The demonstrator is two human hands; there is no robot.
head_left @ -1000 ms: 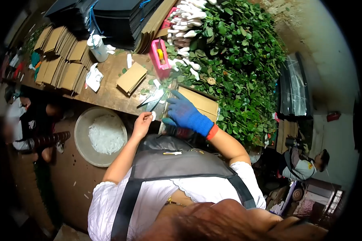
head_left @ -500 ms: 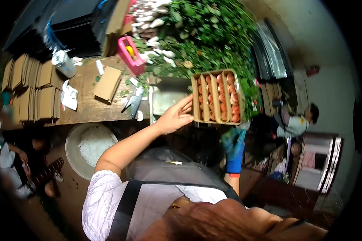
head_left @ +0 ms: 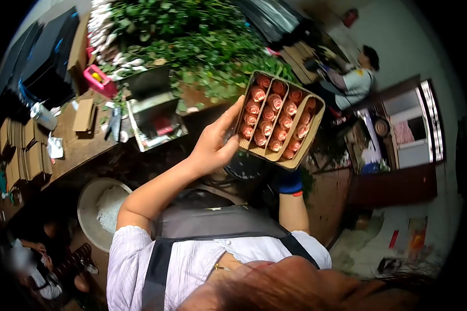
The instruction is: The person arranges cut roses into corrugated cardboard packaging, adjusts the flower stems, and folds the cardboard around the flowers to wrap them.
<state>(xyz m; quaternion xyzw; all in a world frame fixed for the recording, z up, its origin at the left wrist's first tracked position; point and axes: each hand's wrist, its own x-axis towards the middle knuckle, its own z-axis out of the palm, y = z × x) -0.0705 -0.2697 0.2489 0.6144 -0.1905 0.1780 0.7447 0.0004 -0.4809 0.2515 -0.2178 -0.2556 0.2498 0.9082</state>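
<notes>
A bundle of pink-orange roses (head_left: 267,127) stands in rows between corrugated cardboard strips, wrapped in a cardboard sleeve (head_left: 308,140). It is tilted, with the flower heads facing me. My bare left hand (head_left: 215,142) grips the sleeve's left side, thumb near the lower corner and fingers along the edge. My right hand (head_left: 287,181), in a blue glove, is beneath the bundle, and its fingers are hidden behind it. Left of the bundle, an open metal box (head_left: 158,122) with a reddish thing inside stands at the table edge.
Leafy green stems (head_left: 192,46) heap across the wooden table (head_left: 91,150). Folded cardboard (head_left: 84,115), scissors (head_left: 114,123), a pink holder (head_left: 99,82) and cardboard stacks (head_left: 23,150) lie leftward. Below is a white bin (head_left: 85,207). One person (head_left: 355,83) works at right, another (head_left: 41,264) sits lower left.
My view has turned right, and the bundle has swung away from the table and tilted. My left hand moved with it. My right hand went from beside the bundle to beneath it.
</notes>
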